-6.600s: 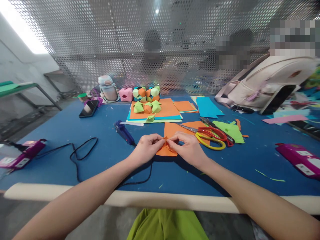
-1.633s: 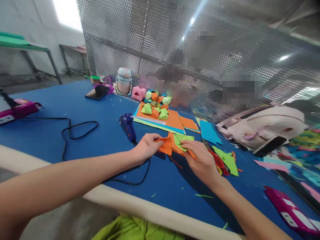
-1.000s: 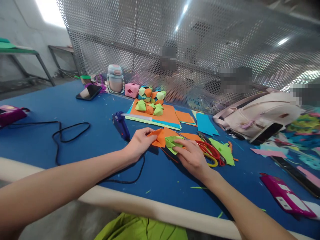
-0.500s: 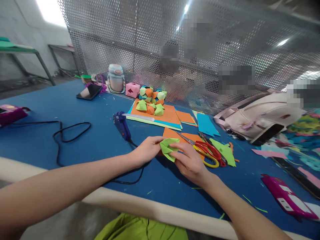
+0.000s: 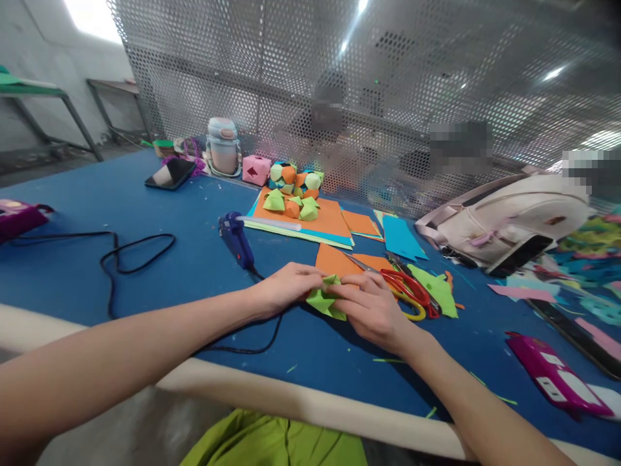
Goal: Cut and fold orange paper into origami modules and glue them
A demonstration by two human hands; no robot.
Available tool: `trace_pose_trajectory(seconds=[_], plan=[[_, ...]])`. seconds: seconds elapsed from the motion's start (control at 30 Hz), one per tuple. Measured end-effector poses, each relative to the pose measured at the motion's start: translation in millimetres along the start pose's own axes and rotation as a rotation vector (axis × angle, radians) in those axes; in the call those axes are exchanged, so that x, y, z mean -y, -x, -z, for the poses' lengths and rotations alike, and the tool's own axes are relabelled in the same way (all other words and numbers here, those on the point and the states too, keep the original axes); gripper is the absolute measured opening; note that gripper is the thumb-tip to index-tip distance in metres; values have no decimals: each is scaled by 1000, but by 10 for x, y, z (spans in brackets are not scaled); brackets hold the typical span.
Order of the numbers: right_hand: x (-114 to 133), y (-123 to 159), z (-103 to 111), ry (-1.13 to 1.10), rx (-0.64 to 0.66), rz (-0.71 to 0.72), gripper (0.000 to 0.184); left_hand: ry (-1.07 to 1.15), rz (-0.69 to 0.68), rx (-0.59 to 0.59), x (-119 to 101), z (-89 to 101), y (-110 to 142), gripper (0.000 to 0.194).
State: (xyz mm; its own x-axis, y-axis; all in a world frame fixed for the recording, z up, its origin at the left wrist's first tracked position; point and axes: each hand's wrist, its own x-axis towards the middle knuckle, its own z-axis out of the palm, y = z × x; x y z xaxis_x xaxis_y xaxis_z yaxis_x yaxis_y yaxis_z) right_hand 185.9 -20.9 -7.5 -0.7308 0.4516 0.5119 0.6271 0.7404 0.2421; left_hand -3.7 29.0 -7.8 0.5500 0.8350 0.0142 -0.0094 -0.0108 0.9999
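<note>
My left hand is closed, its thumb and fingers pinching the left side of a green folded paper piece. My right hand has its fingers closed on the right side of the same piece, so both hands almost meet over it. The orange folded piece seen earlier is mostly hidden at my left fingertips. Just beyond the hands lies an orange paper sheet. Scissors with red and yellow handles rest on it, right of my right hand.
A blue glue gun lies left of my hands, its black cord looping across the blue table. Paper sheets bear small folded pieces. A bottle, phone, backpack and purple power strip stand around.
First both hands pinched an orange piece; later the left held orange and the right a green one. The hands then came together, and the green piece now sits between them, tilted differently.
</note>
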Motion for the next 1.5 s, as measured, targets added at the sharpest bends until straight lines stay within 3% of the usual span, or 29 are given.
trace_pose_trajectory(seconds=[0.1, 0.2, 0.33, 0.4, 0.53, 0.77, 1.1, 1.27, 1.33, 1.5], plan=[[4, -9, 36, -45, 4, -9, 28, -103, 13, 149, 10, 15, 8, 32], [27, -20, 73, -191, -111, -93, 32, -135, 7, 76, 11, 16, 4, 36], [106, -53, 89, -297, -274, -411, 18, -107, -9, -53, -3, 2, -7, 40], [151, -72, 56, -280, -231, -514, 9, -120, -60, -106, -2, -7, -12, 40], [204, -100, -49, -198, -133, -561, 21, -118, -112, -107, 27, -40, -5, 41], [199, -107, -91, -96, -152, -557, 28, -36, -36, -12, 64, -101, 40, 27], [187, -114, -106, -144, -148, -638, 30, -69, -76, -86, 54, -90, 40, 17], [193, -115, -72, -357, -149, -703, 17, 25, 18, -136, 31, -105, 43, 16], [209, -127, -70, -463, -155, -751, 20, 52, 38, -153, 23, -117, 47, 17], [241, -172, -100, -666, -111, -932, 12, -23, -16, -126, 6, -151, 66, 12]])
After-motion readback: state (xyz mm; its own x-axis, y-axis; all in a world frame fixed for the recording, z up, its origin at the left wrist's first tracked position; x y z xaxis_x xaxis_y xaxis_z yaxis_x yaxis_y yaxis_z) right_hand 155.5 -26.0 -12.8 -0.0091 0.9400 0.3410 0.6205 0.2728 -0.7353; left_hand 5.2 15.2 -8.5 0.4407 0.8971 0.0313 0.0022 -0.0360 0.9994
